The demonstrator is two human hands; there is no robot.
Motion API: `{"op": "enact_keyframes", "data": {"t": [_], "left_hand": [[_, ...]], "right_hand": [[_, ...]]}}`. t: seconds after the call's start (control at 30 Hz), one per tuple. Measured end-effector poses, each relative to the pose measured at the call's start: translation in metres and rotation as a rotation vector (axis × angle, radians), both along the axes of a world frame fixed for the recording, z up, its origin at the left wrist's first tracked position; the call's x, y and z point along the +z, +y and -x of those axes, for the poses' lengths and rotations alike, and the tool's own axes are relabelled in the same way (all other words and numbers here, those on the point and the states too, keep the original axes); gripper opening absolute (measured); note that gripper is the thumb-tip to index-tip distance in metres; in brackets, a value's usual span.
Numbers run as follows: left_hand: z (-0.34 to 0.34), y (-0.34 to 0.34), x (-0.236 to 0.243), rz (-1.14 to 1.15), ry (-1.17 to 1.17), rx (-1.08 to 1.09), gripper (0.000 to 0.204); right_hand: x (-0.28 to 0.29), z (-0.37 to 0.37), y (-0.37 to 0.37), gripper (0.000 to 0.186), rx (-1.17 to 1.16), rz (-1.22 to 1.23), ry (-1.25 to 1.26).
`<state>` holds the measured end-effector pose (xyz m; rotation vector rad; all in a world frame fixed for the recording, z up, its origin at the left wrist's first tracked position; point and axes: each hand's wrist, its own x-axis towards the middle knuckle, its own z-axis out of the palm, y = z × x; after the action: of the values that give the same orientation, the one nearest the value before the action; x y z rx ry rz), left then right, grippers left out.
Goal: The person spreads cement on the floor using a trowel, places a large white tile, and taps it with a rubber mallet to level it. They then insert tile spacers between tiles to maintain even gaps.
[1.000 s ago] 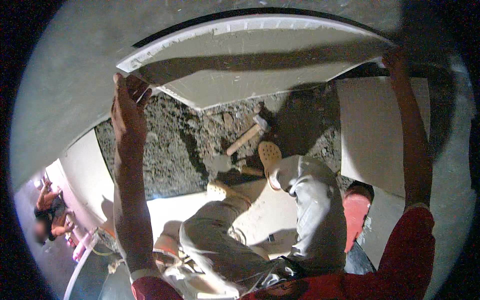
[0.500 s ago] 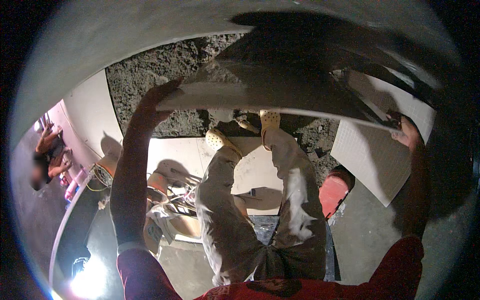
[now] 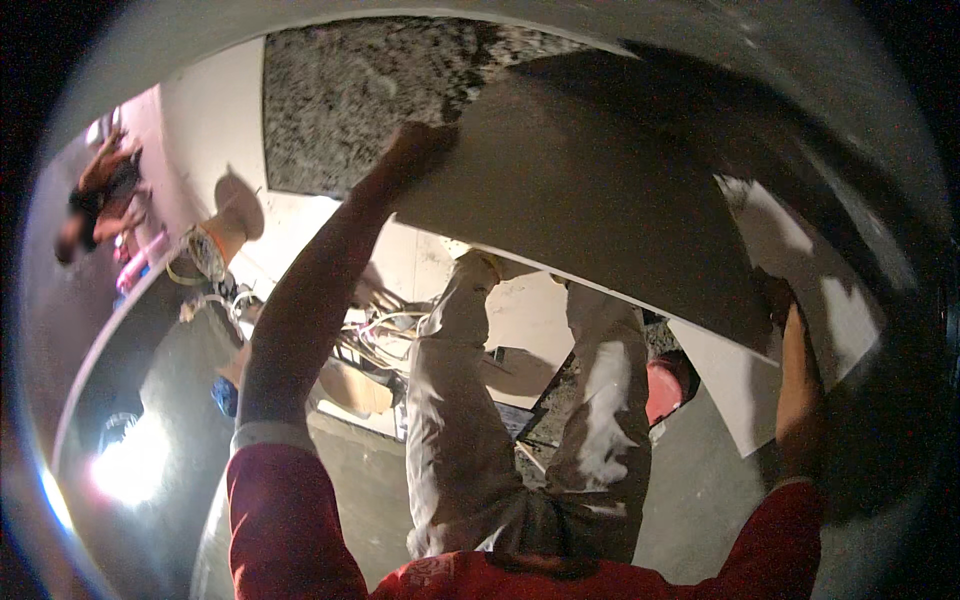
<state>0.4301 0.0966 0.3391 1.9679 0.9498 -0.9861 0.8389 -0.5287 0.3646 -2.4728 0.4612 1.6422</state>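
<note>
A large angular panel (image 3: 590,190), shadowed on its face with a pale thin edge, spans the space above my legs. My left hand (image 3: 420,145) grips it at the upper left, fingers wrapped and partly in shadow. My right hand (image 3: 775,300) holds its lower right end, the fingers mostly hidden by shadow. Beneath and right of the panel lies a pale square tile (image 3: 730,385). The feet at the end of my trousered legs are largely covered by the panel's lower edge.
Rough mortar (image 3: 340,100) fills the back, beside pale tiles (image 3: 205,110). At left are a cone-shaped bucket (image 3: 220,235), tangled cables (image 3: 390,320), a glaring lamp (image 3: 130,455) and another person (image 3: 100,200) beyond a curved edge. A red container (image 3: 668,390) sits right of my legs.
The panel has swung down from the top of the view and now slants down to the right. My left hand moved rightward with it, my right hand lower. The view has shifted.
</note>
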Motion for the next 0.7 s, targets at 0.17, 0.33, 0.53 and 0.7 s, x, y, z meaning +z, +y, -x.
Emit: {"op": "enact_keyframes", "data": {"t": [0.17, 0.33, 0.53, 0.7], "left_hand": [[-0.004, -0.019, -0.03, -0.021, 0.062, -0.726, 0.029], [0.026, -0.054, 0.008, -0.121, -0.006, 0.222, 0.036], [0.152, -0.068, 0.087, -0.058, -0.137, 0.309, 0.038], [0.271, -0.044, 0.101, 0.022, -0.139, 0.596, 0.042]], "right_hand": [[0.011, 0.024, 0.011, 0.069, 0.03, 0.018, -0.01], [0.054, 0.043, 0.017, 0.07, 0.033, 0.074, -0.066], [0.119, 0.084, 0.044, 0.071, 0.03, 0.153, -0.135], [0.176, 0.167, 0.122, 0.072, 0.015, 0.196, -0.213]]}}
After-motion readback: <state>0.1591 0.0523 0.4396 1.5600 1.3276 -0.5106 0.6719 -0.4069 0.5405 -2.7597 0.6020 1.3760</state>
